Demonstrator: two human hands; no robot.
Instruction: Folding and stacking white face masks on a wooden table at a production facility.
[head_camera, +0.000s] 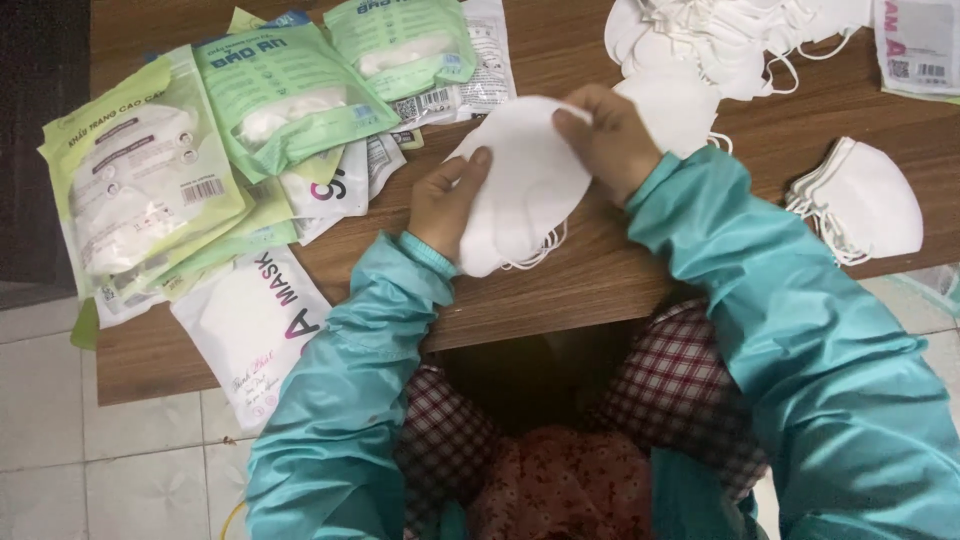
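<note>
**A stack of white masks between both my hands, over the desk's near edge**

The brown wooden desk (620, 270) stands on a pale tiled floor (130, 470), and I sit close against its near edge, my teal sleeves reaching over it. I take the small stack of white folded fabric face masks (525, 185) in my hands as the landmark, since everything else lies around it.

My left hand (447, 200) grips the stack at its lower left, thumb on top and the other fingers hidden beneath, so they are closed on it. My right hand (610, 140) pinches the upper right edge, fingers curled over the rim and also closed on the stack. Held from two opposite sides like this, the masks stay squared together and lifted just off the wood, their thin white ear loops (540, 250) dangling below.

Left of the stack lies a fanned heap of green and white plastic mask packets (200, 150), sealed and overlapping, within reach of my left hand. Nearest me on that side is a flat white packet with pink lettering (255, 320), hanging a little over the desk's edge. Above and right of the stack is a loose pile of unpacked white masks (730, 40), and to the right, well apart, a smaller tidy stack of white masks (865, 200).
</note>
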